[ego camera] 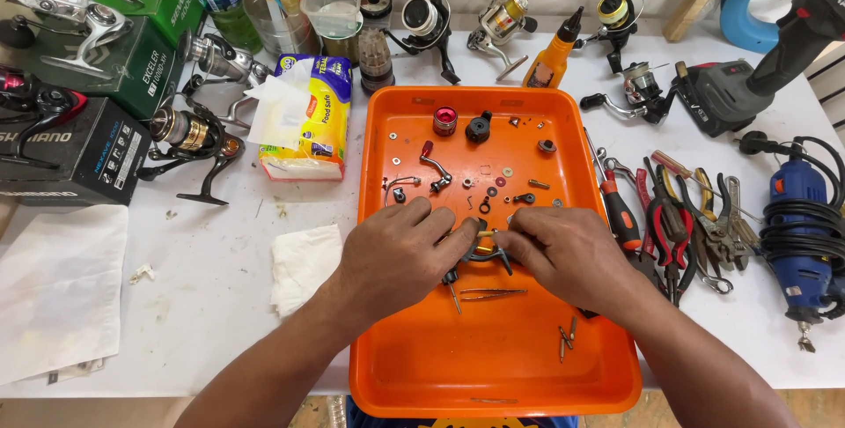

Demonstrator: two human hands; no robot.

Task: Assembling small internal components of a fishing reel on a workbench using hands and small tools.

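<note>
Hands over orange tray (502, 375): left hand (396, 252) and right hand (563, 252), grips pinched on small dark reel part (487, 254), above tweezers (493, 293).

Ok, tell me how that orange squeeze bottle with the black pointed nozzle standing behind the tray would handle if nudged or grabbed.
The orange squeeze bottle with the black pointed nozzle stands tall and narrow, so it would probably tip easily. Its body looks like soft plastic, likely to give under a squeeze. Fallen, it might roll towards the orange plastic tray.
</note>
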